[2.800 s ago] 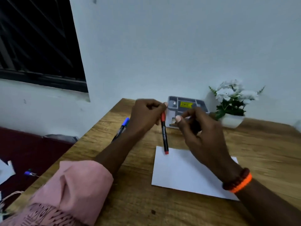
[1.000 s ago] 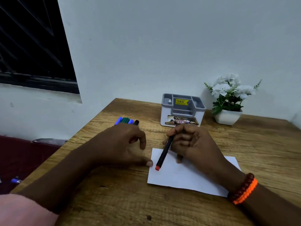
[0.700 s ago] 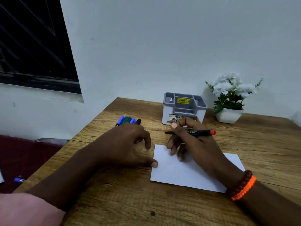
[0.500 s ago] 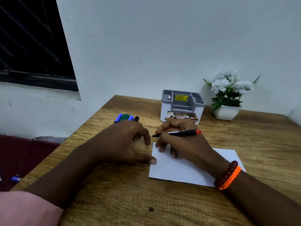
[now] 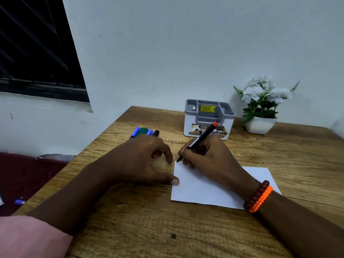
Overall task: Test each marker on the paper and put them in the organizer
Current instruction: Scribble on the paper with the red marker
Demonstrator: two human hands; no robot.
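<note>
The task looks barely begun: the right hand [image 5: 208, 159] pinches the red-ended marker [image 5: 200, 139], tip at the blank paper's [image 5: 208, 190] far-left corner, the left hand [image 5: 143, 161], fingers loosely curled, pins its edge, four markers [image 5: 144, 131] wait, and the organizer [image 5: 208, 118] appears empty.

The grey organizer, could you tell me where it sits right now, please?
In the head view the grey organizer stands at the table's far edge near the wall, just left of the potted white flowers and beyond the right hand.
</note>
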